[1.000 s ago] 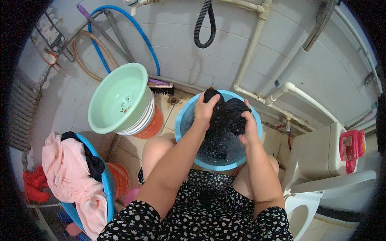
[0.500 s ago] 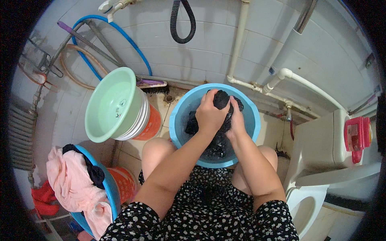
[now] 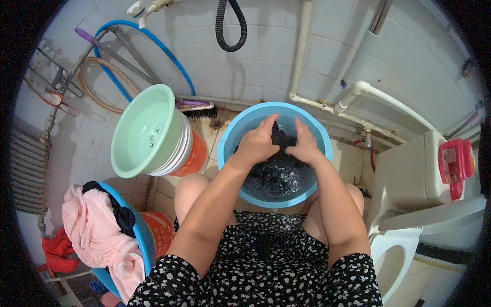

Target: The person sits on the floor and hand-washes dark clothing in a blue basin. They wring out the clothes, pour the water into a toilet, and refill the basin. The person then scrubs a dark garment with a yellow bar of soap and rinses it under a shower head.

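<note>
Over the light blue basin [image 3: 223, 153], which stands between my knees, both hands are spread apart. A wet black cloth [image 3: 280, 135] shows in the gap between them, partly in dark, rippling water [image 3: 276, 179]. My left hand [image 3: 257, 145] is open at the cloth's left side, thumb and fingers apart. On its other side, my right hand [image 3: 305, 144] is open too, fingers stretched toward the far rim. Whether either palm still touches the cloth I cannot tell. More dark fabric seems to lie under the water, its outline blurred.
Left of the basin, a green basin [image 3: 130, 138] rests tilted on stacked buckets [image 3: 194, 153]. Nearer, a blue tub [image 3: 144, 235] holds a pink cloth [image 3: 92, 220] and black fabric. A toilet [image 3: 404, 179] stands at right. A brush [image 3: 199, 108] lies by the wall pipes [image 3: 353, 115].
Half a second ago both hands gripped the bunched black cloth above the water. The fingers have since spread, and the cloth sits lower between them.
</note>
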